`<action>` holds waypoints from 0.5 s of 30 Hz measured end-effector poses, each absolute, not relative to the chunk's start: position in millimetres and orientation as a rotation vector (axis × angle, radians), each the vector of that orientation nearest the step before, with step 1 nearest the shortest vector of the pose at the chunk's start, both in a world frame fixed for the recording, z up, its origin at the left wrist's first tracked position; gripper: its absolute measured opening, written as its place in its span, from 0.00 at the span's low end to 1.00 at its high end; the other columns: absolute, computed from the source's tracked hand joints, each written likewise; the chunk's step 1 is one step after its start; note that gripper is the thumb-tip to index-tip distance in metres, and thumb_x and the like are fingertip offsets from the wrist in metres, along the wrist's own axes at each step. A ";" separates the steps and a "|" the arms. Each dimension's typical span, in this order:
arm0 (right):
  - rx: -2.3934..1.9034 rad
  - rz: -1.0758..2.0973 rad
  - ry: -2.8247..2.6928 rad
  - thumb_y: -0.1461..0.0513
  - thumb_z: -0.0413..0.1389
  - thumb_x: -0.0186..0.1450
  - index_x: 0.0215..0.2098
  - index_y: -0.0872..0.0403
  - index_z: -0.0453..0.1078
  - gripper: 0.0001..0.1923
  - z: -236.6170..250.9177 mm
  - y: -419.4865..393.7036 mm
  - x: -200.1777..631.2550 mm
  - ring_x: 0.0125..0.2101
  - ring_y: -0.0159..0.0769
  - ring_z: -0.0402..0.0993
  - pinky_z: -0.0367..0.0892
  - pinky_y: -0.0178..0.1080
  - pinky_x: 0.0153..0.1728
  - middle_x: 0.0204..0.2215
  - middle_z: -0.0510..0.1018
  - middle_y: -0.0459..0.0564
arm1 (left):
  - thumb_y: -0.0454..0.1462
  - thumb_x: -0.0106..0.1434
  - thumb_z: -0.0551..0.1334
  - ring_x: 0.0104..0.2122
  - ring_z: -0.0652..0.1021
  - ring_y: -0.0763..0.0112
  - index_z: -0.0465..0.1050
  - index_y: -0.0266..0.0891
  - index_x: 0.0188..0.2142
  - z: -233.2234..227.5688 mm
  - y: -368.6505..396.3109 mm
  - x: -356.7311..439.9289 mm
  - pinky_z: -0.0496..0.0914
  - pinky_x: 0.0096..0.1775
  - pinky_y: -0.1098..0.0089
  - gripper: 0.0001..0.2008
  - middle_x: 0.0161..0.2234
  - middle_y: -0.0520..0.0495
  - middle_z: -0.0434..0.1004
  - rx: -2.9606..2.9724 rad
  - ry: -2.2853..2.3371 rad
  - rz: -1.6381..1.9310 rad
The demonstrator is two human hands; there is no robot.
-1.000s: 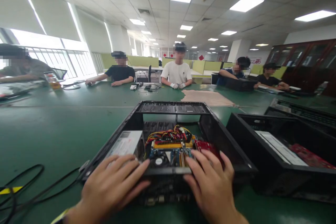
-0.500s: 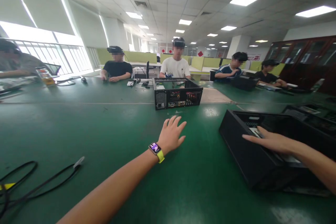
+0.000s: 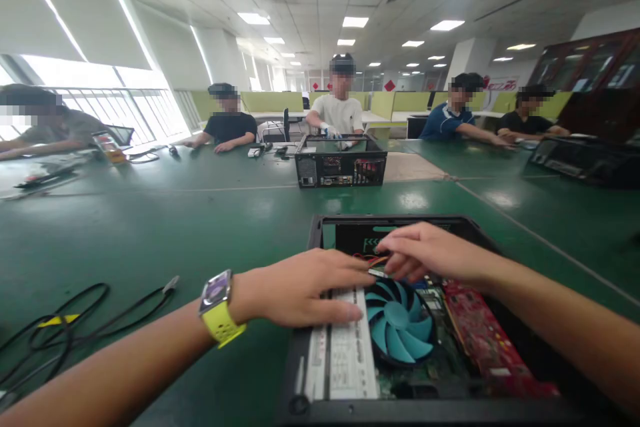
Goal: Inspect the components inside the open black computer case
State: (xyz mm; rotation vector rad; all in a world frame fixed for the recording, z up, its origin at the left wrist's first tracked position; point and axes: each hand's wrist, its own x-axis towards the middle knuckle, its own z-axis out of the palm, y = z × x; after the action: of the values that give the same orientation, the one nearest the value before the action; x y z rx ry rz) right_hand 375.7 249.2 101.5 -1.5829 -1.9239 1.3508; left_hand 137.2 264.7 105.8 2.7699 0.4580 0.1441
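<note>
An opened black computer case (image 3: 420, 407) lies on the green table in front of me. My left hand (image 3: 305, 287), with a yellow-strapped watch (image 3: 220, 303) on the wrist, reaches over its left side. Its fingers are stretched out above the white-labelled power supply (image 3: 345, 360), the thumb near the label. Over the far part of the case hovers my right hand (image 3: 425, 250), its fingers loosely bent and apart, near red and yellow wires (image 3: 367, 258). A blue fan (image 3: 400, 323) sits beside the power supply. Right of it is a red circuit board (image 3: 490, 333), partly under my right forearm.
Black cables (image 3: 65, 320) with a yellow tag lie on the table (image 3: 150, 233) at left. Across from me, a person in a white shirt (image 3: 340, 113) works at another black computer case (image 3: 343, 170). Several other people sit along the far side. Another dark case (image 3: 585, 160) stands at far right.
The computer case has come from the right to in front of me and turned. My left hand has moved from the bare table over the case; my right hand has shifted left inside it.
</note>
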 end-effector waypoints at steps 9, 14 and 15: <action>-2.020 0.426 -2.800 0.60 0.60 0.55 0.36 0.51 0.77 0.10 48.1 302.1 395.9 0.38 0.48 0.76 0.68 0.42 0.34 0.36 0.80 0.53 | 0.44 0.69 0.54 0.47 0.74 0.68 0.71 0.50 0.48 114.3 243.5 97.1 0.66 0.49 0.70 0.12 0.53 0.52 0.71 2.836 0.700 -0.055; -2.206 0.222 -2.799 0.59 0.65 0.50 0.41 0.54 0.76 0.20 38.1 309.2 389.2 0.44 0.53 0.75 0.69 0.48 0.39 0.42 0.79 0.58 | 0.44 0.66 0.57 0.37 0.78 0.60 0.75 0.40 0.40 101.5 263.8 160.5 0.71 0.37 0.64 0.13 0.38 0.44 0.78 3.026 0.853 -0.265; -2.240 0.186 -2.793 0.60 0.66 0.49 0.42 0.56 0.76 0.21 36.7 311.1 387.1 0.44 0.54 0.74 0.70 0.49 0.40 0.43 0.78 0.60 | 0.43 0.64 0.59 0.37 0.79 0.57 0.75 0.39 0.43 96.6 268.9 176.7 0.72 0.36 0.63 0.13 0.39 0.42 0.79 3.030 0.877 -0.399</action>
State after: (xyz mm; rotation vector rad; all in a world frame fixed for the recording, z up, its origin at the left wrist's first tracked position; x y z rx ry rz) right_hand 387.1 311.1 36.7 -2.2397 -2.7928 0.1861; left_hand 176.7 268.9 96.6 3.0304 0.8774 -0.3994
